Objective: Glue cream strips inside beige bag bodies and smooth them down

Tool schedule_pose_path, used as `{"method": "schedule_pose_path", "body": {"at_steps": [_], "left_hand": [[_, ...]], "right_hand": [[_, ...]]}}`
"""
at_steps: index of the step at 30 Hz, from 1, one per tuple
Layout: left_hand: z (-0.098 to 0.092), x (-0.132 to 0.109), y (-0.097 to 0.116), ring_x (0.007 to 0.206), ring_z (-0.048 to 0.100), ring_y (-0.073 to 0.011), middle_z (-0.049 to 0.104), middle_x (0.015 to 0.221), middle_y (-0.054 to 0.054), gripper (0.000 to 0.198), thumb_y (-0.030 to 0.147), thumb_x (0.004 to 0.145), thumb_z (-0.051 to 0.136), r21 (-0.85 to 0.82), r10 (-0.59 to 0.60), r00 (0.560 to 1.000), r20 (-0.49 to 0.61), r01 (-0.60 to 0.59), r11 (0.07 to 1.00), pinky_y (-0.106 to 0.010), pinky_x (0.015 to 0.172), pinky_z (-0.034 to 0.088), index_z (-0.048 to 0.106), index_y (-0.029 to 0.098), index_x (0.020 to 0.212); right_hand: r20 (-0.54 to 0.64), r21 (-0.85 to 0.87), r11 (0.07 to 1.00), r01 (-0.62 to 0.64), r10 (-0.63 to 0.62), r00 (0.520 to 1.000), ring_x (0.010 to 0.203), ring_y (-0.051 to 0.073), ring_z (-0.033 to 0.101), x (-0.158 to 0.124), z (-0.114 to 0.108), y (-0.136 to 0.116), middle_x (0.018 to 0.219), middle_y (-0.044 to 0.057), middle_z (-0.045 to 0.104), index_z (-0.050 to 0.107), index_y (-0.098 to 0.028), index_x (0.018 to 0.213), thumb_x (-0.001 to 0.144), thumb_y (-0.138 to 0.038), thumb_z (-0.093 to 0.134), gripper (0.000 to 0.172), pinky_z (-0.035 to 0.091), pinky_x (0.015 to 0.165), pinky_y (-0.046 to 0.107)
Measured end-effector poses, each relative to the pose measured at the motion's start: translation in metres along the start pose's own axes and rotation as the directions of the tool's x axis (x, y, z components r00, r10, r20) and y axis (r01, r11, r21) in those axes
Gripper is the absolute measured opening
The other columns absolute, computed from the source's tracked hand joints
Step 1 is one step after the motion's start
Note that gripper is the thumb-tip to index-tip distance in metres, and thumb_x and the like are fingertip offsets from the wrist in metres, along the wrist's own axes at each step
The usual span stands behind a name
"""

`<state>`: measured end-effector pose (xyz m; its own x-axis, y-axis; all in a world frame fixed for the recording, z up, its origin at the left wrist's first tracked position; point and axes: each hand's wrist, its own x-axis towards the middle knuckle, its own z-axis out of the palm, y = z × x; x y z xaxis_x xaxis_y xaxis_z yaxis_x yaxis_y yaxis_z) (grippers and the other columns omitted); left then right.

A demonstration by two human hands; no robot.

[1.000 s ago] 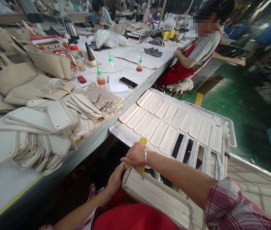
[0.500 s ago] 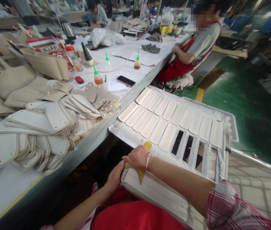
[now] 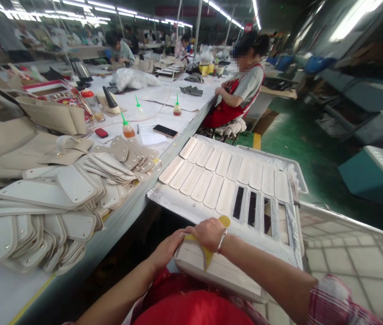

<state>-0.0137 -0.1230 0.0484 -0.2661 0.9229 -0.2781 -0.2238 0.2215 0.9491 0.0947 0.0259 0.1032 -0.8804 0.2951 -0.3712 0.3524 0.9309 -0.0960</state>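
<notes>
In my lap lies a pale, thick block-like stack or board (image 3: 223, 277) with a line across its top; what it is made of I cannot tell. My left hand (image 3: 169, 248) grips its far left corner, fingertips close to the right hand. Over the same end, my right hand (image 3: 208, 232) is closed around a flat yellow scraper-like tool (image 3: 208, 258). A pointed end of the tool sticks out below the palm, resting on or just over the pale surface, and a rounded end shows above the knuckles.
Ahead stands a frame (image 3: 174, 205) bearing rows of pale rounded strips (image 3: 191, 185), with several open slots. On the left table are piled pale riveted panels (image 3: 42, 194), bottles (image 3: 128, 130) and a phone (image 3: 165, 131). A co-worker (image 3: 238, 90) sits beyond. A white crate (image 3: 347, 253) is at right.
The view has tilted up and turned, so the room's far lights show. My right hand and the yellow tool have shifted slightly right along the pale piece; the left hand keeps its corner.
</notes>
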Motion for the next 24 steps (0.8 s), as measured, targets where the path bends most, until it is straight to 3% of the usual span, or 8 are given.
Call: {"method": "schedule_pose_path", "body": {"at_steps": [3, 5, 7, 10, 15, 19, 21, 24], "left_hand": [[-0.008, 0.0, 0.0, 0.105, 0.055, -0.024, 0.064, 0.11, -0.007, 0.051, 0.052, 0.087, 0.035, -0.17, -0.116, 0.988, 0.1, 0.132, 0.977, -0.038, 0.097, 0.036, 0.058, 0.017, 0.116], [-0.013, 0.001, -0.001, 0.104, 0.056, -0.0238, 0.065, 0.108, -0.009, 0.053, 0.053, 0.086, 0.037, -0.225, -0.134, 0.981, 0.143, 0.164, 0.96, -0.037, 0.095, 0.037, 0.059, 0.015, 0.115], [-0.016, 0.004, 0.002, 0.102, 0.056, -0.0235, 0.065, 0.107, -0.009, 0.049, 0.05, 0.083, 0.046, -0.175, -0.116, 0.974, 0.193, 0.151, 0.973, -0.036, 0.092, 0.038, 0.06, 0.014, 0.114], [-0.02, 0.01, 0.01, 0.097, 0.058, -0.0233, 0.067, 0.102, -0.009, 0.043, 0.042, 0.078, 0.056, -0.012, -0.126, 0.957, 0.262, 0.134, 0.991, -0.035, 0.088, 0.04, 0.062, 0.014, 0.11], [-0.023, 0.018, 0.026, 0.088, 0.059, -0.0208, 0.07, 0.087, -0.005, 0.028, 0.03, 0.069, 0.065, 0.151, -0.153, 0.953, 0.262, 0.116, 0.982, -0.031, 0.084, 0.042, 0.07, 0.015, 0.092], [-0.024, 0.009, 0.031, 0.045, 0.054, -0.0127, 0.063, 0.06, 0.001, 0.036, 0.034, 0.073, 0.061, 0.234, -0.259, 0.928, 0.269, 0.198, 0.952, -0.029, 0.056, 0.047, 0.064, 0.02, 0.106], [-0.023, 0.0, 0.03, 0.039, 0.054, -0.0124, 0.065, 0.068, -0.001, 0.048, 0.042, 0.077, 0.055, 0.225, -0.319, 0.902, 0.292, 0.26, 0.939, -0.028, 0.047, 0.046, 0.052, 0.025, 0.121], [-0.017, -0.012, 0.025, 0.057, 0.065, -0.0202, 0.065, 0.094, -0.007, 0.058, 0.057, 0.079, 0.046, 0.057, -0.354, 0.847, 0.396, 0.362, 0.931, -0.033, 0.052, 0.05, 0.038, 0.031, 0.13]], "right_hand": [[0.012, -0.03, 0.988, -0.149, 0.15, 0.989, 0.071, 0.024, 0.062, -0.025, -0.005, 0.016, 0.072, 0.011, 0.065, 0.068, -0.02, 0.082, 0.093, -0.046, 0.026, 0.051, 0.042, 0.063, 0.033], [-0.006, -0.017, 0.979, -0.203, 0.203, 0.979, 0.072, 0.023, 0.062, -0.049, -0.009, 0.028, 0.076, 0.011, 0.064, 0.064, -0.021, 0.1, 0.092, -0.038, 0.034, 0.036, 0.042, 0.064, 0.034], [-0.005, 0.134, 0.958, -0.254, 0.257, 0.967, 0.072, 0.021, 0.06, -0.078, -0.012, 0.035, 0.08, 0.01, 0.063, 0.058, -0.019, 0.11, 0.09, -0.033, 0.04, 0.03, 0.042, 0.063, 0.031], [0.043, 0.436, 0.845, -0.309, 0.324, 0.945, 0.066, 0.017, 0.057, -0.118, -0.011, 0.032, 0.075, 0.008, 0.062, 0.061, -0.015, 0.089, 0.091, -0.039, 0.033, 0.038, 0.041, 0.058, 0.027], [0.06, 0.759, 0.624, -0.186, 0.217, 0.974, 0.065, 0.015, 0.055, -0.157, 0.007, -0.005, 0.075, 0.003, 0.063, 0.058, -0.017, 0.077, 0.079, -0.045, 0.05, 0.03, 0.039, 0.055, 0.023], [-0.162, 0.586, 0.792, -0.171, 0.321, 0.933, 0.064, 0.015, 0.053, -0.158, 0.015, -0.045, 0.069, 0.002, 0.06, 0.054, -0.017, 0.066, 0.082, -0.038, 0.046, 0.028, 0.036, 0.058, 0.025], [-0.235, 0.568, 0.8, -0.193, 0.382, 0.894, 0.062, 0.014, 0.053, -0.154, 0.016, -0.06, 0.066, 0.001, 0.059, 0.053, -0.017, 0.065, 0.083, -0.038, 0.044, 0.029, 0.035, 0.056, 0.024], [-0.216, 0.741, 0.652, -0.163, 0.461, 0.861, 0.053, 0.012, 0.053, -0.146, 0.021, -0.075, 0.061, -0.001, 0.058, 0.054, -0.018, 0.07, 0.084, -0.043, 0.043, 0.03, 0.035, 0.048, 0.022]]}}
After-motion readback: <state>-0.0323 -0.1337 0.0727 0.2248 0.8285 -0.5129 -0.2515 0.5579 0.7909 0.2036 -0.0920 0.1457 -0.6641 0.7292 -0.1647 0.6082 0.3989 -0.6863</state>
